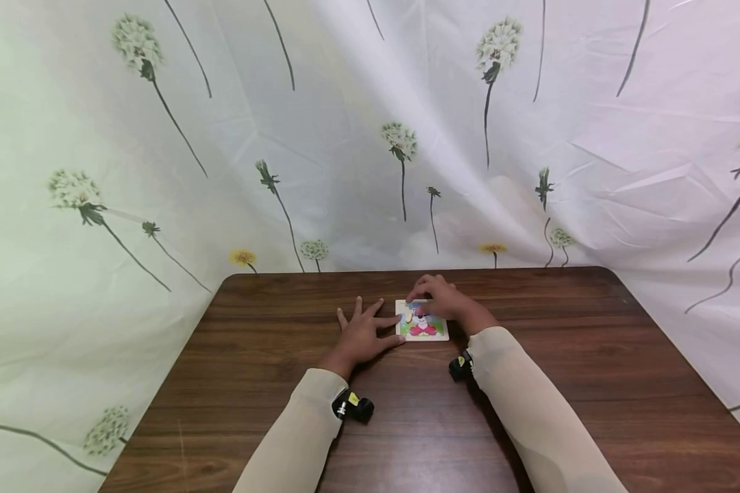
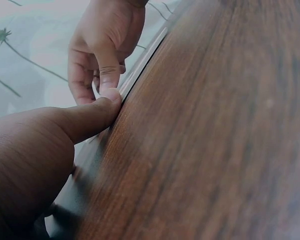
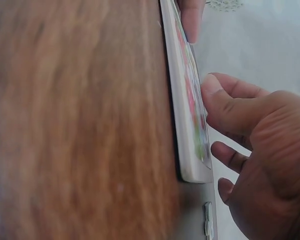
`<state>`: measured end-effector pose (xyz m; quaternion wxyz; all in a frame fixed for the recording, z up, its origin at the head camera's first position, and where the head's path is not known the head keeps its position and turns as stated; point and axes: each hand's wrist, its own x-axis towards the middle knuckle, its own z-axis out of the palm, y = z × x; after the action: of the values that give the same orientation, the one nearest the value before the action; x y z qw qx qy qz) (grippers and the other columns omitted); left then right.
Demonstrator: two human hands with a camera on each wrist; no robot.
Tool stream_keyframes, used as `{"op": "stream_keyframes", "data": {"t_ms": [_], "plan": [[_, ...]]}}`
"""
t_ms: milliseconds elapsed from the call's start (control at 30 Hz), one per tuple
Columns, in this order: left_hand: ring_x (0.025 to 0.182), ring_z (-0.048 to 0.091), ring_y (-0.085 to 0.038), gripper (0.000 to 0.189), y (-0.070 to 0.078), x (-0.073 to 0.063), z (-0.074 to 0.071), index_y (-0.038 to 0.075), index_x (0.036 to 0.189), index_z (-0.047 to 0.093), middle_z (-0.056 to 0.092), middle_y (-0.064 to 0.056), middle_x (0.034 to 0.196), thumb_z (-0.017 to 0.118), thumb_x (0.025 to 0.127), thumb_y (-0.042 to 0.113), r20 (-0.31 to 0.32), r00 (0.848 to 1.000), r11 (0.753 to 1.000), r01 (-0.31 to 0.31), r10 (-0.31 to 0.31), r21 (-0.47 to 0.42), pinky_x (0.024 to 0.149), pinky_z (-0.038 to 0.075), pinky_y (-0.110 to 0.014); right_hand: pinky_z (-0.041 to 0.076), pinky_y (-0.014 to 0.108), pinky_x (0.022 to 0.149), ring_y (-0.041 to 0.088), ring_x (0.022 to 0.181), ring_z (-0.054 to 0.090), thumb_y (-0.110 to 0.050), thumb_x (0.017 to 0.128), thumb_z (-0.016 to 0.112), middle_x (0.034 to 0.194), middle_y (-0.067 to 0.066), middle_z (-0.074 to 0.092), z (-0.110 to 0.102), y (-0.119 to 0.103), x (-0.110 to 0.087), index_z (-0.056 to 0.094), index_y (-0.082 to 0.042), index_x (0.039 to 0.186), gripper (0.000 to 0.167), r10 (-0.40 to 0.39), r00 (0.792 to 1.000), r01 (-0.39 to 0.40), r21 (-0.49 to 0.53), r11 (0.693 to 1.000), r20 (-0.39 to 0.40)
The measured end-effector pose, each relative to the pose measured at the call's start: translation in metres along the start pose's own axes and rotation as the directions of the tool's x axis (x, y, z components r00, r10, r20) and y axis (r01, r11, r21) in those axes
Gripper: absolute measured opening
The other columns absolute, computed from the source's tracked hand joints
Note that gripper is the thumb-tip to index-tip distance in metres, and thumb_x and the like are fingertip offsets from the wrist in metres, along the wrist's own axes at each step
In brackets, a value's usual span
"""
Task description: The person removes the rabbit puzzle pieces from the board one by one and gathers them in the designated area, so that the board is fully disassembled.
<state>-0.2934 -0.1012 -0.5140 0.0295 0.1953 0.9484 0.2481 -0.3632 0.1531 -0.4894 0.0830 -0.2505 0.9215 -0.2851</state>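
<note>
A dandelion-print cloth (image 1: 345, 137) hangs behind the brown tabletop (image 1: 407, 424); toward its twelve o'clock lies a picture board (image 1: 423, 329). At the board's nine o'clock, the left hand (image 1: 362, 335), fingers spread, touches its edge; at one o'clock the right hand's (image 1: 442, 301) fingers bend over it, whether pinching anything I cannot tell.

So your table's a dark brown wood-grain one (image 1: 271, 329), rounded at both far corners, bit of shine toward the near side. You've got a thin, white-edged, squarish board with a colourful cartoon picture (image 1: 423, 331) lying flat near the far edge, plus a small pale flat piece (image 3: 208, 220) just beyond it.
</note>
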Motion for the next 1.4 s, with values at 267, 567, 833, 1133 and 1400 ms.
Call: {"op": "stream_keyframes", "data": {"t_ms": [267, 567, 833, 1133, 1400], "plan": [[0.169, 0.002, -0.054, 0.059, 0.0004, 0.0005, 0.0006, 0.039, 0.153, 0.064, 0.033, -0.008, 0.18, 0.072, 0.1, 0.063, 0.002, 1.0, 1.0, 0.0, 0.0, 0.002, 0.124, -0.007, -0.088, 0.017, 0.081, 0.123, 0.041, 0.141, 0.04, -0.018, 0.106, 0.074, 0.151, 0.015, 0.054, 0.0011, 0.0008, 0.0006, 0.083, -0.023, 0.119, 0.017, 0.022, 1.0, -0.022, -0.021, 1.0, 0.02], [0.169, 0.001, -0.055, 0.059, -0.0006, 0.0007, 0.0007, 0.037, 0.153, 0.065, 0.033, -0.009, 0.18, 0.073, 0.1, 0.061, 0.0, 1.0, 1.0, -0.001, 0.001, -0.019, 0.124, -0.008, -0.088, 0.022, 0.078, 0.124, 0.042, 0.142, 0.04, -0.02, 0.106, 0.074, 0.152, 0.016, 0.051, 0.0041, 0.0009, 0.0049, 0.079, -0.025, 0.116, 0.012, 0.053, 0.998, -0.05, -0.069, 0.996, 0.038], [0.17, 0.001, -0.054, 0.059, -0.0018, 0.0031, 0.0019, 0.04, 0.153, 0.064, 0.033, -0.008, 0.18, 0.072, 0.1, 0.063, 0.003, 1.0, 1.0, 0.0, 0.0, -0.004, 0.124, -0.008, -0.087, 0.026, 0.08, 0.122, 0.04, 0.133, 0.046, -0.015, 0.106, 0.073, 0.135, 0.015, 0.055, 0.0033, -0.0019, 0.0046, 0.076, -0.024, 0.113, 0.011, 0.035, 0.998, -0.031, -0.077, 0.997, 0.052], [0.17, 0.001, -0.053, 0.058, -0.0033, 0.0048, 0.0031, 0.041, 0.153, 0.064, 0.034, -0.007, 0.18, 0.072, 0.1, 0.064, 0.002, 1.0, 1.0, 0.008, -0.008, -0.001, 0.124, -0.008, -0.087, 0.027, 0.08, 0.121, 0.043, 0.137, 0.046, -0.016, 0.107, 0.072, 0.137, 0.016, 0.057, 0.0012, -0.0073, 0.0041, 0.076, -0.025, 0.115, 0.013, 0.048, 0.996, -0.041, -0.094, 0.995, 0.072], [0.17, 0.0, -0.053, 0.059, -0.0009, 0.0038, 0.0018, 0.04, 0.153, 0.064, 0.033, -0.008, 0.18, 0.072, 0.1, 0.063, 0.002, 1.0, 1.0, 0.0, 0.0, -0.01, 0.124, -0.009, -0.087, 0.029, 0.079, 0.119, 0.038, 0.126, 0.052, -0.013, 0.106, 0.072, 0.127, 0.012, 0.059, 0.0009, -0.0071, 0.0047, 0.073, -0.023, 0.113, 0.012, 0.03, 0.997, -0.025, -0.078, 0.997, 0.066]]}}
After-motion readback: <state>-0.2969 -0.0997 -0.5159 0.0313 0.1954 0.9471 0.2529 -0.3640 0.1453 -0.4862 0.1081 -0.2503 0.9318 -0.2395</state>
